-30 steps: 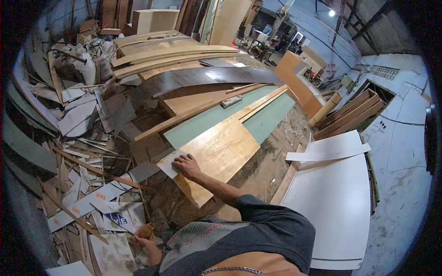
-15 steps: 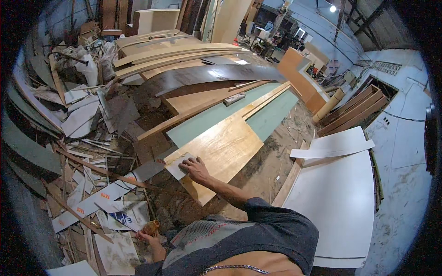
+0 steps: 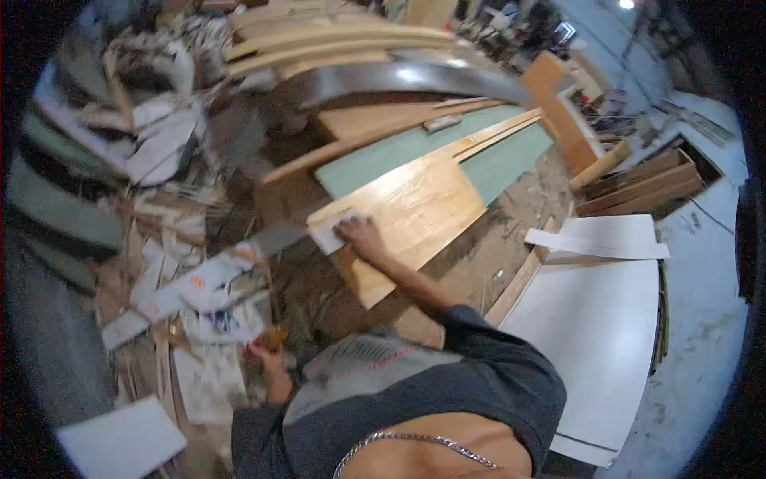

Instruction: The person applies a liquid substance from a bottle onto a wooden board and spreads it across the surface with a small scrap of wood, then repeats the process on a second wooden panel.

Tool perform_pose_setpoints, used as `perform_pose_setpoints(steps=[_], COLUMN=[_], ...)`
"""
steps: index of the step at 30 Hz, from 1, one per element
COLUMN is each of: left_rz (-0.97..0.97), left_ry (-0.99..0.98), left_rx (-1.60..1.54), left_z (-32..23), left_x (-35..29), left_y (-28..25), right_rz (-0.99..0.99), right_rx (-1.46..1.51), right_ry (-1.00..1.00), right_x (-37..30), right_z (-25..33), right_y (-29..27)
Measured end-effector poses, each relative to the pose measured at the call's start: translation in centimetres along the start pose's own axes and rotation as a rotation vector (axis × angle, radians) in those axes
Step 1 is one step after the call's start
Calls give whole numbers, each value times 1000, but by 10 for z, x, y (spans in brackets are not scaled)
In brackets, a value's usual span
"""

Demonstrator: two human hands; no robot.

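Fingers of your right hand (image 3: 362, 237), grip unclear, touch a flat pale piece (image 3: 324, 240) on a glossy wooden board (image 3: 423, 201) running lengthwise upper-right; your left hand (image 3: 267, 362) clasps a blurred amber lump (image 3: 274, 337).

- middle: a wide panel (image 3: 423, 203) lying across a long sheet (image 3: 511, 168), which sticks out on both sides of it
- right hand (image 3: 363, 237) is on the panel's near-left corner, small card (image 3: 325, 239) at the fingers
- left hand (image 3: 267, 363) is lower down and left, well apart from the panel, with a lump (image 3: 274, 338) right by it
- beyond the panel: a little block (image 3: 443, 123), then a long curved strip (image 3: 407, 80), planks (image 3: 343, 40) stacked behind that
- whole left side: scraps (image 3: 187, 291) piled over each other
- right: a big board (image 3: 586, 335) with a narrow slat (image 3: 598, 243) across its far end, wall (image 3: 702, 295) beyond to the right
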State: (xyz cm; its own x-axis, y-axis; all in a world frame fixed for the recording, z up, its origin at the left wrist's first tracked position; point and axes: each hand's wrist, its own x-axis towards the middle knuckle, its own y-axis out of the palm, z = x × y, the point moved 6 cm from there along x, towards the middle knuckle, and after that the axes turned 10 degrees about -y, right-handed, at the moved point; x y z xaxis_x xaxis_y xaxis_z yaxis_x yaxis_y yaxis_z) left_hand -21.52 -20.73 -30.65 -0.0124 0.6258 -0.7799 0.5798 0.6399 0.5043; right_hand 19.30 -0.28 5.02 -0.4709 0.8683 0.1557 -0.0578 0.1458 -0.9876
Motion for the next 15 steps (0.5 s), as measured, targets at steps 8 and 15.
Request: perform_pose_setpoints(steps=[8, 15], left_rz=[-266, -203], left_ry=[93, -55], left_rx=[24, -242], left_z=[-19, -7], left_x=[-35, -32], left_y=[72, 32], right_rz=[-114, -99], right_rx=[108, 95], right_ry=[90, 76], right_x=[3, 33], right_z=[-29, -22], right_y=[-29, -31])
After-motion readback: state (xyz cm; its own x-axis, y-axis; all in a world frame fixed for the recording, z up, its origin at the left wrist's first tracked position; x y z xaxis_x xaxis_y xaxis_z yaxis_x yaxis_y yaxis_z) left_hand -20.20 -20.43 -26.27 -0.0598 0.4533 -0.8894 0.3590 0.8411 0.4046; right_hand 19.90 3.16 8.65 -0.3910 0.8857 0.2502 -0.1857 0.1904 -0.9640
